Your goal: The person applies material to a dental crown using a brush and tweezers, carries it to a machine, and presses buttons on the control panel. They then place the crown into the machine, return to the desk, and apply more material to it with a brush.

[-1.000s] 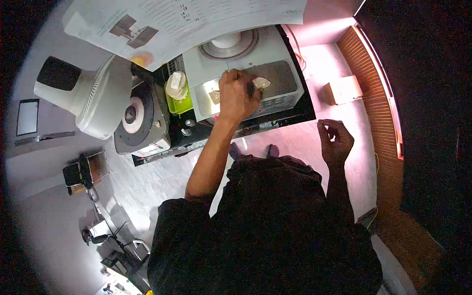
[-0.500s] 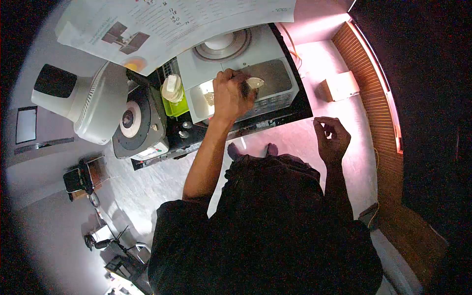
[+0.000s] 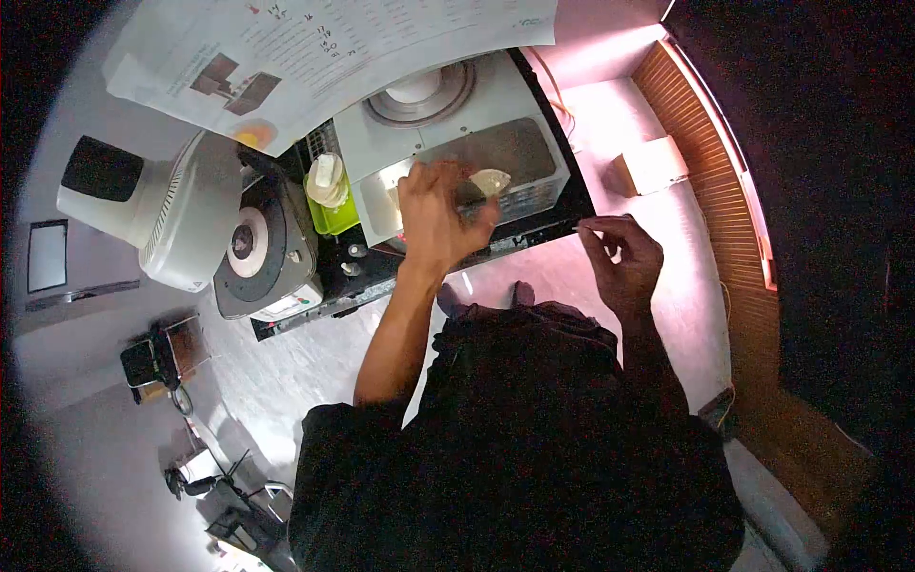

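My left hand (image 3: 438, 214) is over the front of a white machine (image 3: 372, 153), with its thumb spread away from its slightly blurred fingers. I see nothing held in it. Just beyond the thumb, a pale half-round piece (image 3: 492, 181) shows at the machine's long grey, clear-fronted compartment (image 3: 519, 157). My right hand (image 3: 624, 262) hovers past the machine's front right corner, thumb and forefinger pinched together. Something small and pale seems to show at their tips, too small to name. A green tray (image 3: 334, 217) left of the machine bears pale pieces (image 3: 327, 179).
A round-topped grey appliance (image 3: 253, 248) and a large white device (image 3: 191, 214) stand at the left. A printed sheet (image 3: 324, 57) hangs across the top. Small knobs (image 3: 353, 270) sit at the dark counter's front edge. A box (image 3: 653, 167) lies at the right.
My left hand has shifted slightly left and its thumb has spread from the fingers. My right hand has moved left, towards the counter, still pinched. The whole view has shifted a little.
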`<act>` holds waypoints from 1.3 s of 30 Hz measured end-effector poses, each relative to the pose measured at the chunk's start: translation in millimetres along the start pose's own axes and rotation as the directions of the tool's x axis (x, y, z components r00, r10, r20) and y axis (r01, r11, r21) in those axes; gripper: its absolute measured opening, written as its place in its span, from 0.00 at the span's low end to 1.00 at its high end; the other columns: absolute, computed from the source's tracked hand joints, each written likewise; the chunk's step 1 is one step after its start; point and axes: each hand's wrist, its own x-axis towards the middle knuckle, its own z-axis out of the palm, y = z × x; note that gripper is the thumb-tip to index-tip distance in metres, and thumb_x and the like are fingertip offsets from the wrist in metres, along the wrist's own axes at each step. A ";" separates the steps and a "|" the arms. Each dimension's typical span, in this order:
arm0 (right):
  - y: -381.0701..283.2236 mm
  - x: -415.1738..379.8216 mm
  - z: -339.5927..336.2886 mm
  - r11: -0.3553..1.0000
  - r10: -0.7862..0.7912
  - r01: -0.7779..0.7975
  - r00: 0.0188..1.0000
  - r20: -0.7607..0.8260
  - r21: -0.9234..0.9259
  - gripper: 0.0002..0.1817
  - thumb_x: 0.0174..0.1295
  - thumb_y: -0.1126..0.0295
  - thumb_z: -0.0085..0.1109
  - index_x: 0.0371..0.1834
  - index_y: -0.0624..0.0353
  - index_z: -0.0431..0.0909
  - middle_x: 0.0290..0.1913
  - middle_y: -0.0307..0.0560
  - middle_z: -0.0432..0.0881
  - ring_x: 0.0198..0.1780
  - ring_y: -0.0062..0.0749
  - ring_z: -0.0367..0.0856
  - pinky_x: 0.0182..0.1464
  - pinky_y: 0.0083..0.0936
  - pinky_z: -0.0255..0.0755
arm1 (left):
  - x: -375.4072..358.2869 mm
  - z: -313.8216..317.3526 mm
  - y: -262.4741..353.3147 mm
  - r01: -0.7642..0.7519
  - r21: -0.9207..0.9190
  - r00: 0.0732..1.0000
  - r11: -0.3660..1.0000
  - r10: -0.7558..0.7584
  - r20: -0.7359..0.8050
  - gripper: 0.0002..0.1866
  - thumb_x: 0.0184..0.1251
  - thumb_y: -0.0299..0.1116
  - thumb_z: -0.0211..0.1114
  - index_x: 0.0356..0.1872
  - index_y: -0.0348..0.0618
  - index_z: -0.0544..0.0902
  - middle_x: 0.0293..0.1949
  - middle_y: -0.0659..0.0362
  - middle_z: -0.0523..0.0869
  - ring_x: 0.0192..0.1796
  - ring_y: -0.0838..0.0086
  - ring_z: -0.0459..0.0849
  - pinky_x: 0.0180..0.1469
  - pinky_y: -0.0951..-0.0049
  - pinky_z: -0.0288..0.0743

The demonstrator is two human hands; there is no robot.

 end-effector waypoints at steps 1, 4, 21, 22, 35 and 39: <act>-5.6 4.5 5.6 0.998 -0.029 0.028 1.000 0.012 0.060 0.07 0.60 0.75 0.78 0.40 0.56 0.91 0.34 0.41 0.89 0.29 0.19 0.79 0.30 0.20 0.69 | 0.0 -7.2 10.2 0.004 -0.017 1.000 1.000 -0.004 -0.009 0.22 0.42 0.39 0.79 0.43 0.47 0.90 0.41 0.54 0.88 0.48 0.54 0.81 0.53 0.55 0.71; -23.0 11.9 15.9 0.992 -0.042 0.032 0.996 0.079 0.126 0.07 0.62 0.76 0.77 0.42 0.58 0.90 0.37 0.42 0.90 0.33 0.18 0.83 0.33 0.19 0.73 | -8.1 -15.8 25.8 -0.020 -0.062 0.998 0.998 0.016 -0.057 0.21 0.42 0.39 0.79 0.41 0.47 0.89 0.40 0.57 0.87 0.47 0.56 0.80 0.52 0.56 0.70; -32.1 47.3 11.8 0.930 -0.365 0.278 0.783 0.503 0.242 0.04 0.63 0.74 0.75 0.38 0.57 0.89 0.41 0.42 0.92 0.40 0.29 0.92 0.40 0.25 0.88 | -25.2 -53.7 52.7 -0.171 -0.155 0.983 0.973 0.178 0.034 0.23 0.36 0.38 0.77 0.41 0.48 0.89 0.42 0.61 0.87 0.46 0.62 0.81 0.48 0.60 0.69; -33.2 46.7 12.0 0.930 -0.361 0.268 0.786 0.502 0.250 0.03 0.63 0.74 0.75 0.37 0.57 0.88 0.41 0.43 0.92 0.40 0.29 0.92 0.40 0.25 0.88 | -25.7 -52.4 52.5 -0.172 -0.160 0.983 0.972 0.179 0.034 0.23 0.36 0.38 0.77 0.40 0.48 0.89 0.42 0.61 0.87 0.46 0.62 0.81 0.48 0.60 0.69; -40.0 50.4 5.8 0.846 -0.521 0.494 0.686 0.508 0.200 0.08 0.57 0.79 0.76 0.37 0.53 0.88 0.40 0.41 0.93 0.36 0.34 0.87 0.39 0.30 0.81 | -26.2 -54.4 57.5 -0.168 -0.190 0.981 0.967 0.184 0.067 0.22 0.35 0.38 0.77 0.38 0.45 0.89 0.40 0.59 0.88 0.45 0.61 0.82 0.49 0.60 0.69; -45.9 56.0 -0.2 0.881 -0.442 0.448 0.660 0.608 0.154 0.01 0.64 0.71 0.72 0.36 0.53 0.90 0.41 0.40 0.93 0.45 0.40 0.89 0.53 0.38 0.83 | -24.8 -54.6 58.4 -0.164 -0.229 0.980 0.960 0.185 0.071 0.21 0.34 0.38 0.77 0.37 0.45 0.89 0.39 0.58 0.89 0.44 0.61 0.82 0.48 0.60 0.69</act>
